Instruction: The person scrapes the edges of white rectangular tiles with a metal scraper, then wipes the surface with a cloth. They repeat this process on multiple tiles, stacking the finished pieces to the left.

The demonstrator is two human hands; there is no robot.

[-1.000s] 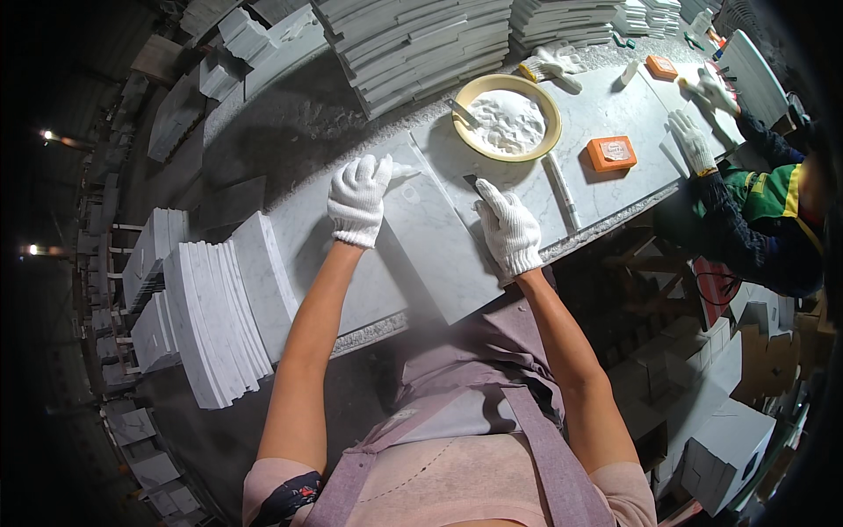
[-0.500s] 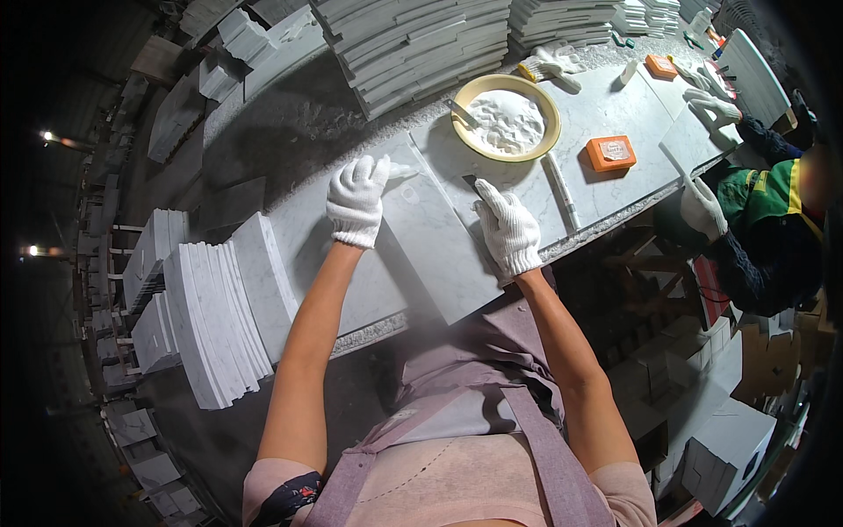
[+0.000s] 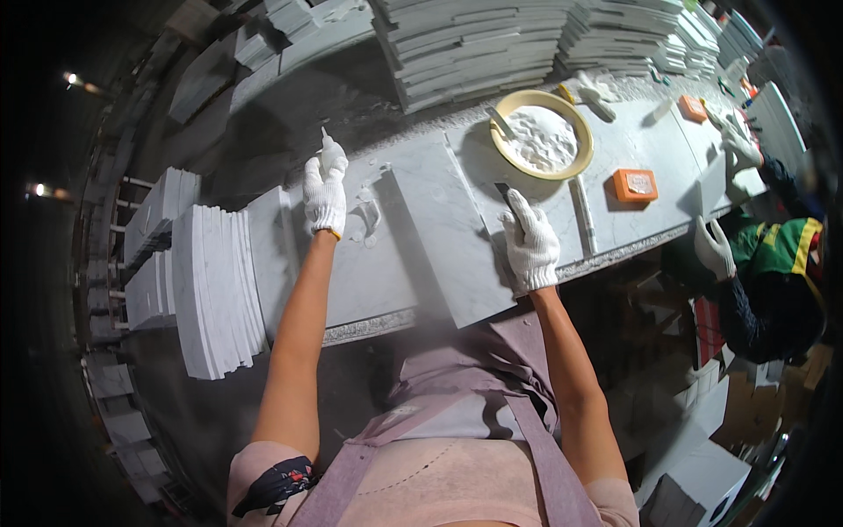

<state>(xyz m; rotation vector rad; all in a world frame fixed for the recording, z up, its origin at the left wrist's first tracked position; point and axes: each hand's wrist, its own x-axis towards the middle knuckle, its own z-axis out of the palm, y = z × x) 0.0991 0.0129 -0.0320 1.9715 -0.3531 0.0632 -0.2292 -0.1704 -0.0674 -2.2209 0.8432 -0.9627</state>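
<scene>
My left hand (image 3: 326,198), in a white knit glove, is closed round a small white bottle (image 3: 330,147) whose pointed nozzle sticks up past the fingers. It hovers over the left part of the bench slab, near curved whitish marks (image 3: 367,220). A grey-white marble tile (image 3: 443,241) lies between my hands, its near end by my apron. My right hand (image 3: 532,241), also gloved, grips a dark flat blade-like tool (image 3: 504,193) beside the tile's right edge; most of the tool is hidden by the fingers.
A yellow bowl (image 3: 587,158) of white powder holds a scoop-like tool. Nearby lie a white stick (image 3: 584,215), an orange box (image 3: 635,185) and spare gloves (image 3: 597,92). Tile stacks (image 3: 474,53) line the back; others (image 3: 215,290) stand left. A co-worker (image 3: 764,255) handles a tile at right.
My left hand has moved left, away from the tile, and the bottle's nozzle now points up instead of right. My right hand stays by the tile's edge. The whole view has shifted slightly.
</scene>
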